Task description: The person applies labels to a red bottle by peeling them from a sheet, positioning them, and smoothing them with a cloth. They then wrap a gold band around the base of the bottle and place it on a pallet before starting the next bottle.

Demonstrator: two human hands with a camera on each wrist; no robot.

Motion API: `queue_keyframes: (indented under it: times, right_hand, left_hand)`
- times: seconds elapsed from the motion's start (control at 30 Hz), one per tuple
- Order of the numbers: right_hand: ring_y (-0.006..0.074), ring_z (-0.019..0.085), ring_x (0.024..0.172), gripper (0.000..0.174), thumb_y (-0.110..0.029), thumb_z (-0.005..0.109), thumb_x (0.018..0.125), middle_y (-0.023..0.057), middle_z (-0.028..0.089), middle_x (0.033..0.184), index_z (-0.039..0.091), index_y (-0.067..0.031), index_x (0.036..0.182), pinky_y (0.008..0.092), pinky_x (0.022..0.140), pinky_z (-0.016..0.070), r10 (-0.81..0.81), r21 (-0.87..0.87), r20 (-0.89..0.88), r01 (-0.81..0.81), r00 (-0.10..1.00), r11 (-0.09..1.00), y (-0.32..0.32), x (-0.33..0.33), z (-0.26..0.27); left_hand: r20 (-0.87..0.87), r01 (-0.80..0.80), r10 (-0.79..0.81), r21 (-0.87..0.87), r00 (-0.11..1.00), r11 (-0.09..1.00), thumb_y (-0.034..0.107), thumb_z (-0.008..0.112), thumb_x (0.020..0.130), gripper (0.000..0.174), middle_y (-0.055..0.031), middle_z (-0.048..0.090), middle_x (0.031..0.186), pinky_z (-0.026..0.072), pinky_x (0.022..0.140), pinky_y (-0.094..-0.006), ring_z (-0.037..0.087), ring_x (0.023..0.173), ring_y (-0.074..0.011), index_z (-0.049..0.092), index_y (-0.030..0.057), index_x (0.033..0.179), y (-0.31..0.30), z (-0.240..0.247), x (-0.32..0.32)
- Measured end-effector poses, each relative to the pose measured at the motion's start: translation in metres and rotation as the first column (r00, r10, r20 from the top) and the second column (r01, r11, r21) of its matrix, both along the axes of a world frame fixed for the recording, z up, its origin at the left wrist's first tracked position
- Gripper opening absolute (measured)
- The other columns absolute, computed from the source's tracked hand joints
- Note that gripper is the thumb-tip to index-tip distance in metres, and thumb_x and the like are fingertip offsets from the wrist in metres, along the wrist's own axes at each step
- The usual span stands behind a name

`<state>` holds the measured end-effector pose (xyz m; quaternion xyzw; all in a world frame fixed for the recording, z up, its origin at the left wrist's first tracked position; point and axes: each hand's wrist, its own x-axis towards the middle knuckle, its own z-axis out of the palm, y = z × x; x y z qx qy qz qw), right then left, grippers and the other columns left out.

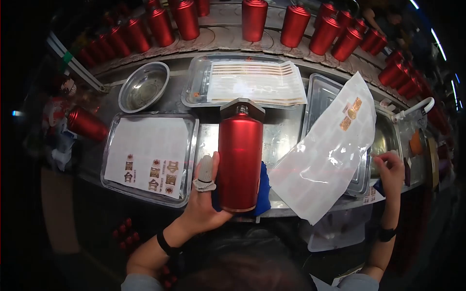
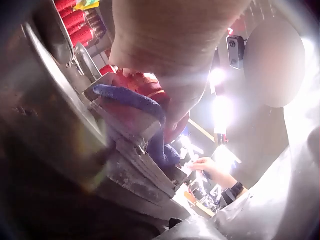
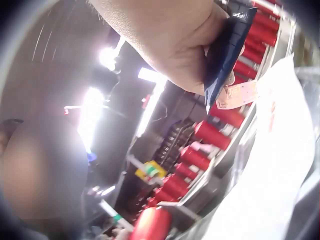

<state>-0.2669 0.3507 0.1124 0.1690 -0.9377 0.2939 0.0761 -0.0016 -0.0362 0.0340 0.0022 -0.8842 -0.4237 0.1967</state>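
Observation:
A red bottle lies neck away from the body on a metal stand, over blue cloth. My left hand holds its left side and lower end, thumb at the base; one finger wears a pale wrap. In the left wrist view the hand hides most of the bottle. My right hand is raised at the right, away from the bottle. The right wrist view shows that hand pinching a small printed label, with a flat dark-blue piece in its grasp.
A large label sheet slants over a tray at right. Another tray with printed labels stands left, a striped sheet lies on the back tray, and a metal bowl sits back left. Red bottles line a conveyor behind.

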Motion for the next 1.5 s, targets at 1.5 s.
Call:
queue_keyframes:
  times: [1.5]
  right_hand:
    - [-0.0033, 0.042, 0.057, 0.050, -0.009, 0.076, 0.084, 0.0033, 0.047, 0.103, 0.046, -0.0041, 0.123, 0.0128, 0.049, 0.0343, 0.463, -0.677, 0.443, -0.052, 0.768, 0.734, -0.254, 0.131, -0.034]
  left_hand:
    - [0.096, -0.067, -0.008, 0.751, 0.995, 0.657, 0.013, 0.064, 0.094, 0.079, -0.0234, 0.037, 0.150, 0.0317, 0.114, -0.0363, 0.040, 0.138, -0.0251, 0.014, -0.0067, 0.152, -0.016, 0.011, -0.042]
